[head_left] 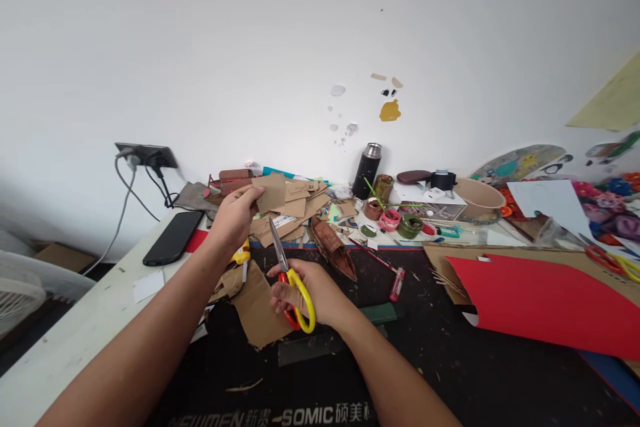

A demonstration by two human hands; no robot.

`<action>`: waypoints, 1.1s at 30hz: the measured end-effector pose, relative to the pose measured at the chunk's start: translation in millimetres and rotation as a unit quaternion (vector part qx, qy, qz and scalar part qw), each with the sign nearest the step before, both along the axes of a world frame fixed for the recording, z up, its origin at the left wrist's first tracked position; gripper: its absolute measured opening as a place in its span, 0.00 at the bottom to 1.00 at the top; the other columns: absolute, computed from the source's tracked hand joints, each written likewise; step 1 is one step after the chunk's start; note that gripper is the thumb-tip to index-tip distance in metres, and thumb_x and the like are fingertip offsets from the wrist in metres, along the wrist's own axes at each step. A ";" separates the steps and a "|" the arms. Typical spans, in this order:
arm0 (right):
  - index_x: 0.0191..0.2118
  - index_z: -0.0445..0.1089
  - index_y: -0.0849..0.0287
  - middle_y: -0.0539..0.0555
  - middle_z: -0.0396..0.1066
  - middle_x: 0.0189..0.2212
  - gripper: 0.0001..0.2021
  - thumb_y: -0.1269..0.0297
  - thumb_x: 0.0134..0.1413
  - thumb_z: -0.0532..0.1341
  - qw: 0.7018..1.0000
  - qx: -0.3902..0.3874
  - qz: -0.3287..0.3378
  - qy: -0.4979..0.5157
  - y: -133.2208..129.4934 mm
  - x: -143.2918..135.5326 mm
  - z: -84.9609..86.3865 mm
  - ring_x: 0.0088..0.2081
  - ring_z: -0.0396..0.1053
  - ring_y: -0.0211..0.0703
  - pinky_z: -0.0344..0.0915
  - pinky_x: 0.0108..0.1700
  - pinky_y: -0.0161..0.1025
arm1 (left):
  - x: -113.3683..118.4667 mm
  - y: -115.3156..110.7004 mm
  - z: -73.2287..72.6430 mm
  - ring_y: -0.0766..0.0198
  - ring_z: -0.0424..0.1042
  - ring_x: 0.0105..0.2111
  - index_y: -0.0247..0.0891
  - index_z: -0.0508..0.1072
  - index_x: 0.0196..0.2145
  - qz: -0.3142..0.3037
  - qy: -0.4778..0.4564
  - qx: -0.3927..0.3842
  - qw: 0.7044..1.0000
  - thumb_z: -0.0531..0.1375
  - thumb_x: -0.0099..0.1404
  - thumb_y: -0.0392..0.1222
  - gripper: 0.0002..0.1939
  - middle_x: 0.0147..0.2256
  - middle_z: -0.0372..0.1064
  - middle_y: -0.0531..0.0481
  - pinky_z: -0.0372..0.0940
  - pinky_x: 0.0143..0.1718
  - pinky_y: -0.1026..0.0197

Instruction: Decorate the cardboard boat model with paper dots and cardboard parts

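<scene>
My left hand pinches the edge of a small brown cardboard piece, raised near the pile of cardboard scraps. Lower and to the right, my right hand grips scissors with one red and one yellow handle. Their blades point up and left, look nearly closed, and do not touch the cardboard in my left hand. Beneath the scissors, a larger cardboard sheet lies on the black mat. A brown boat-shaped model rests behind my right hand.
A black phone lies at the left. Open paint jars and a black flask stand along the back. Red sheet covers the right side, near another pair of scissors. A yellow tool sits beneath my left wrist.
</scene>
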State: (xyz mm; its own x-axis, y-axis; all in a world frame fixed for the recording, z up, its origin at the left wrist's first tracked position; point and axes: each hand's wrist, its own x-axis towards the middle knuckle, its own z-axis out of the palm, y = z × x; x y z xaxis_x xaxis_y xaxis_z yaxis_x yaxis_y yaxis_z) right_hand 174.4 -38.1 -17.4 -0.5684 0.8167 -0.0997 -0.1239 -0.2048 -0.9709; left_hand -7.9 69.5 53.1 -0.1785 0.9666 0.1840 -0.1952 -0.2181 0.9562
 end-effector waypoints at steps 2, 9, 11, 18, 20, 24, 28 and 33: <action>0.51 0.75 0.60 0.50 0.77 0.29 0.37 0.37 0.42 0.80 1.000 0.006 0.003 -0.003 -0.9 0.9 0.5 0.27 0.77 0.41 0.72 0.33 0.38 | -0.2 -1.4 0.4 0.51 0.80 0.39 0.37 0.78 0.33 -0.013 0.002 -0.001 1.000 0.72 0.51 0.52 0.18 0.34 0.81 0.44 0.74 0.40 0.56; 0.54 0.76 0.59 0.50 0.76 0.30 0.40 0.37 0.41 0.80 1.000 0.006 -0.002 0.000 -0.3 2.3 -0.3 0.28 0.77 0.43 0.72 0.34 0.38 | -0.4 -5.5 3.2 0.57 0.79 0.38 0.39 0.79 0.47 -0.033 -0.011 0.001 0.999 0.76 0.51 0.50 0.27 0.42 0.81 0.45 0.73 0.36 0.60; 0.56 0.76 0.59 0.51 0.76 0.30 0.40 0.38 0.42 0.80 1.000 0.017 0.004 -0.017 -0.7 3.9 -0.2 0.28 0.77 0.43 0.70 0.33 0.38 | -0.5 -5.8 4.1 0.56 0.79 0.39 0.38 0.80 0.46 -0.032 -0.013 0.001 0.999 0.76 0.51 0.50 0.27 0.42 0.81 0.44 0.73 0.36 0.59; 0.59 0.76 0.58 0.51 0.77 0.31 0.42 0.37 0.43 0.79 0.998 0.041 0.021 -0.049 -4.4 6.6 3.0 0.30 0.78 0.45 0.72 0.36 0.40 | -0.9 -8.1 6.7 0.56 0.78 0.41 0.36 0.83 0.43 -0.021 0.007 0.007 1.000 0.76 0.51 0.52 0.24 0.43 0.82 0.42 0.71 0.37 0.61; 0.59 0.76 0.57 0.50 0.76 0.30 0.42 0.37 0.43 0.80 0.997 0.045 0.021 -0.052 -5.1 6.4 4.1 0.31 0.79 0.46 0.73 0.37 0.41 | -0.8 -8.3 6.4 0.56 0.78 0.40 0.37 0.84 0.44 -0.018 0.017 0.009 1.000 0.76 0.52 0.52 0.25 0.44 0.83 0.42 0.70 0.36 0.60; 0.60 0.76 0.56 0.49 0.75 0.30 0.43 0.37 0.42 0.80 0.997 0.047 0.028 -0.058 -5.5 6.7 4.3 0.32 0.79 0.48 0.73 0.36 0.41 | -0.7 -7.6 4.8 0.57 0.77 0.37 0.36 0.85 0.45 -0.010 0.028 0.012 0.999 0.76 0.52 0.51 0.25 0.41 0.83 0.43 0.69 0.35 0.60; 0.62 0.75 0.56 0.50 0.75 0.30 0.43 0.38 0.43 0.80 0.997 0.049 0.031 -0.055 -4.6 7.6 3.1 0.33 0.78 0.47 0.72 0.36 0.39 | -1.1 -6.6 3.6 0.58 0.76 0.36 0.37 0.85 0.44 0.001 0.029 0.018 0.999 0.75 0.53 0.52 0.23 0.39 0.82 0.44 0.68 0.35 0.61; 0.63 0.75 0.56 0.50 0.75 0.30 0.44 0.38 0.43 0.80 0.997 0.047 0.038 -0.046 -4.1 8.5 3.1 0.33 0.79 0.47 0.73 0.38 0.40 | -2.2 -5.6 3.2 0.59 0.75 0.34 0.37 0.85 0.42 0.011 0.031 0.017 0.999 0.76 0.52 0.51 0.22 0.36 0.81 0.45 0.68 0.34 0.61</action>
State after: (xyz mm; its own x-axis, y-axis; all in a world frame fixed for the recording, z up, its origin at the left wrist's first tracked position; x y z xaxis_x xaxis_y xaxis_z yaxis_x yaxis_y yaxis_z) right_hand 182.9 -42.2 -14.3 -0.6211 0.7798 -0.0784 -0.0219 -0.1173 -0.9929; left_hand -10.1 63.8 56.3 -0.1866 0.9555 0.2286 -0.1303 -0.2547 0.9582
